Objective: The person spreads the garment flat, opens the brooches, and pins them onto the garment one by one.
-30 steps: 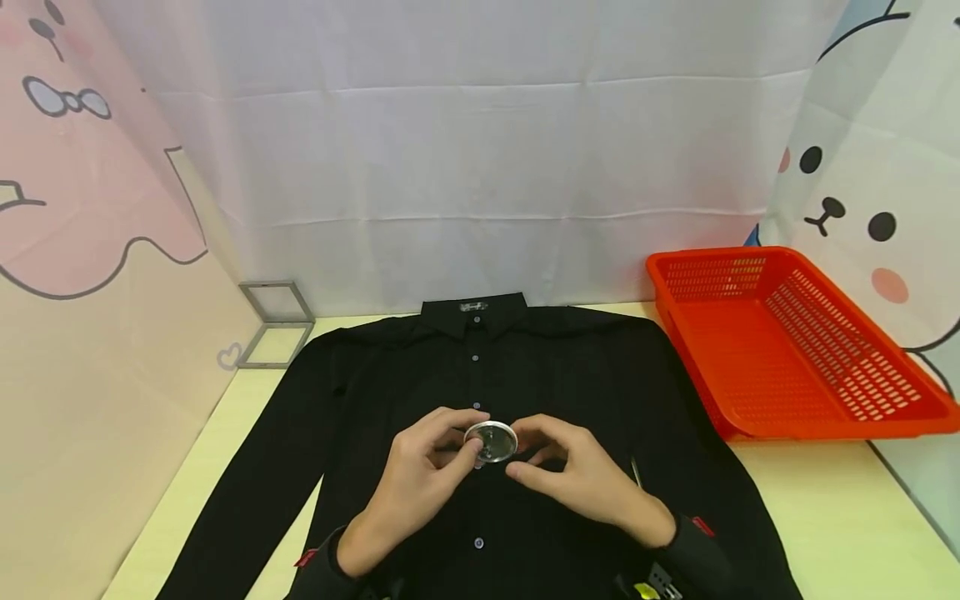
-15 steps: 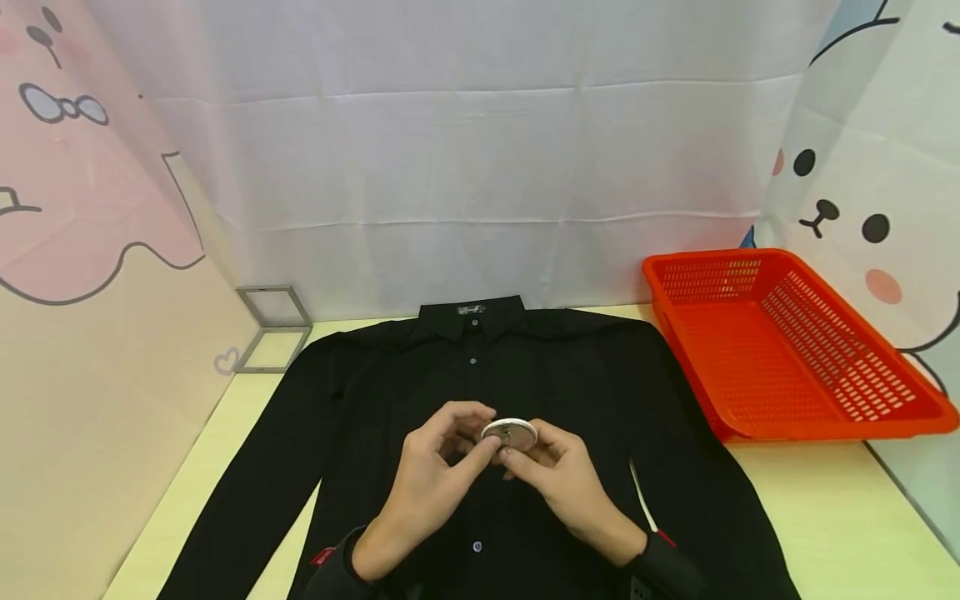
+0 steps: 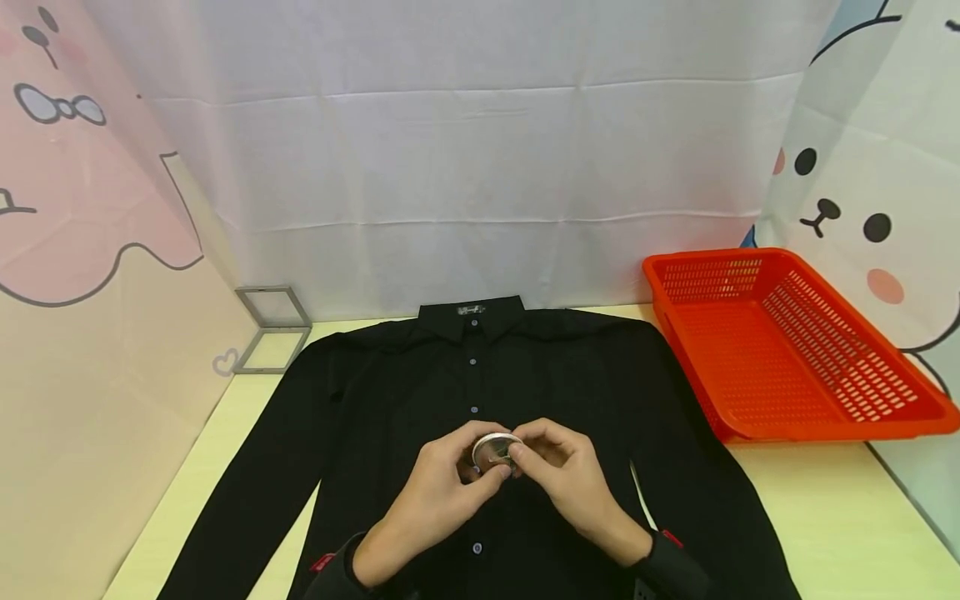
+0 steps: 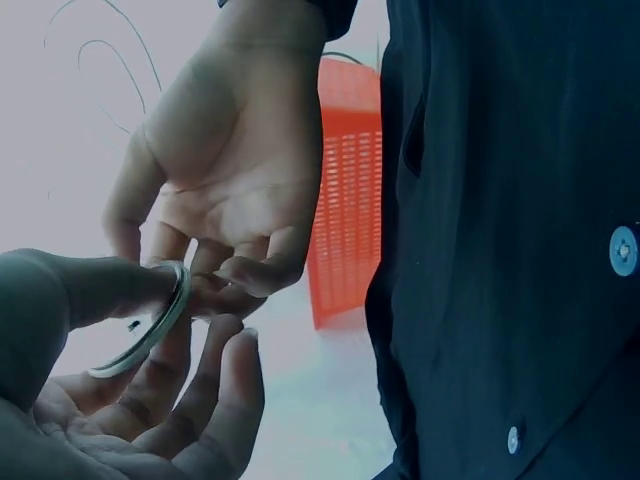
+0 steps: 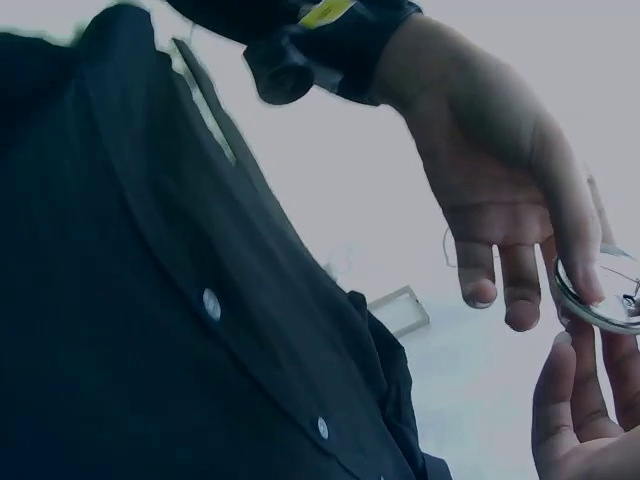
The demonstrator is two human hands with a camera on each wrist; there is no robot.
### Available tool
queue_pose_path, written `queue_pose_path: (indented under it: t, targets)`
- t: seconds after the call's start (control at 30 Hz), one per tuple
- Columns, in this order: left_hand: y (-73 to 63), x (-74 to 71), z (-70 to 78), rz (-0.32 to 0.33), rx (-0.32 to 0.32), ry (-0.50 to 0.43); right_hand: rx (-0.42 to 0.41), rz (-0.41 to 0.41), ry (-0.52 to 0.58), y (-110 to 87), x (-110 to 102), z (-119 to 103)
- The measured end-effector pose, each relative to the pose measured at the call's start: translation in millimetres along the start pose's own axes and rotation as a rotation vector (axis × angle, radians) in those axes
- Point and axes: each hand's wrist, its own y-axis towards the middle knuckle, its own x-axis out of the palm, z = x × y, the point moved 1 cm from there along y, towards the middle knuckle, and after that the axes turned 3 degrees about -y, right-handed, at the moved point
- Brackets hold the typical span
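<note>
A round pin badge [image 3: 491, 452], with a silvery rim and its metallic back turned up, is held above the front of a black shirt [image 3: 405, 375] spread flat. My left hand [image 3: 450, 483] grips the badge from the left, thumb at its lower edge. From the other side my right hand [image 3: 570, 479] pinches it, thumb lying on the back near the pin. In the right wrist view, a thin pin wire shows on the badge [image 5: 610, 292]. The left wrist view shows the badge's rim [image 4: 150, 340] nearly edge-on between the fingers. The badge's front is hidden.
An orange-red plastic basket [image 3: 708, 400] stands on the pale table [image 3: 810, 500] at the right. A grey hinged double frame [image 3: 273, 329] stands at the back left. Printed cloth [image 3: 480, 158] hangs behind and along both sides.
The right thumb and fingers have come in from beside the badge to pinch it. The badge shifted right and tilted, then came back left and slightly down.
</note>
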Motion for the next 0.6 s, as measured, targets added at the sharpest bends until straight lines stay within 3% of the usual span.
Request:
queue_pose_path:
  t: [0.27, 0.43, 0.6]
  targets:
    - [-0.5, -3.8, -0.7, -0.037, 0.049, 0.035, -0.026, -0.036, -0.156, -1.9, -0.9, 5.0]
    - [1.7, -2.8, -0.7, 0.003, 0.062, 0.041, 0.05, -0.037, -0.184, -3.7, -0.9, 8.2]
    - [1.8, -2.7, -0.7, 0.037, 0.052, 0.019, 0.067, -0.039, -0.179, -4.2, -0.7, 7.9]
